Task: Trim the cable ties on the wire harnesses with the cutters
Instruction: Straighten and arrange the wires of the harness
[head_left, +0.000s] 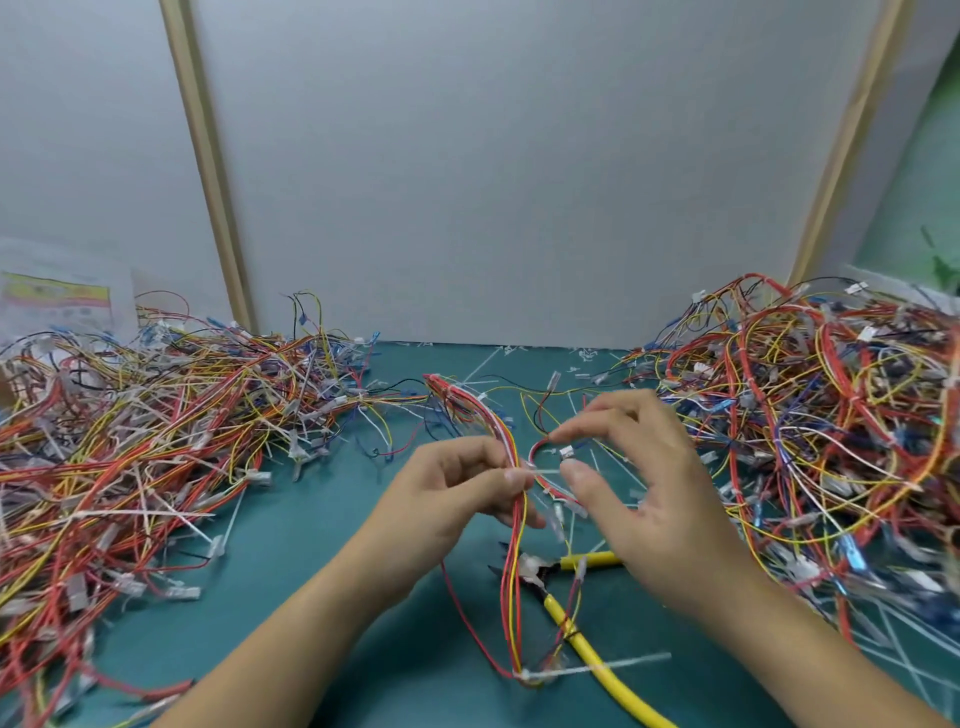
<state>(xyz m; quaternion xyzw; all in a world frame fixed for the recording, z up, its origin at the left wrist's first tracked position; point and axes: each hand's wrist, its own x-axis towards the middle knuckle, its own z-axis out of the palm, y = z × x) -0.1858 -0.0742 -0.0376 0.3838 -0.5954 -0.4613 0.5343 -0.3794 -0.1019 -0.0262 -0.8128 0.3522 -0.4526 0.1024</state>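
Mostly teal mat (311, 519) — harness pile L (130, 441), pile R (831, 415), grey wall (493, 182).

Panel: pale grey board (519, 156), upright behind the table (322, 519).
Strips: light wood strips (208, 171) edging the panel, left and right.
Table: teal top below the panel.
Light: soft, even.

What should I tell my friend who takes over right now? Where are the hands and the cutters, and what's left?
Left hand: pinches the wire harness at a cable tie whose tail is untrimmed.
Right hand: thumb and forefinger seem to pinch the same harness near its white connector.
Cutters: lying on the green mat below the hands, in neither hand.
Done: some cut tails litter the mat.
Left: pick up the cutters, trim this harness's ties, then the left pile, where long tails show.
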